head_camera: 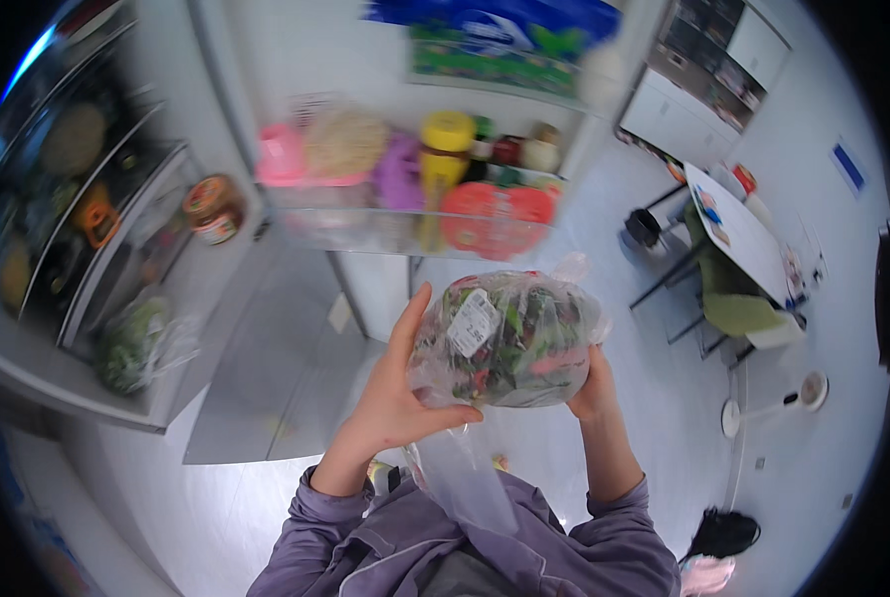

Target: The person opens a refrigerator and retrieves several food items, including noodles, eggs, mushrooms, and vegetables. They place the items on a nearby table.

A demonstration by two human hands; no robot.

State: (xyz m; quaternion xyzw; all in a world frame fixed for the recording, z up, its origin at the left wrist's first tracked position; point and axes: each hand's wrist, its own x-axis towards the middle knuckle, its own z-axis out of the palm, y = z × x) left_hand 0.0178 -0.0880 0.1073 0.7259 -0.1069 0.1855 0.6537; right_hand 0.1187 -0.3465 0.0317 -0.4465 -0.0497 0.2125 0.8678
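Between my two hands I hold a clear plastic bag of leafy vegetables (523, 343), green with reddish parts, up before my chest. My left hand (396, 388) grips its left side, thumb along the lower edge. On the right side my right hand (594, 388) holds it, with its fingers mostly hidden behind the bag. A white price label (473, 323) is stuck on the front of the bag. From below the bag a strip of translucent plastic (467, 477) hangs down over my jacket.
At left stands an opened fridge compartment (109, 239) with a bagged green vegetable (135, 347) and a jar (213, 209). Ahead, a door shelf (415, 231) carries a yellow bottle (445, 145) and a red tomato-shaped container (498, 213). A table (743, 231) and green chair (739, 313) stand right.
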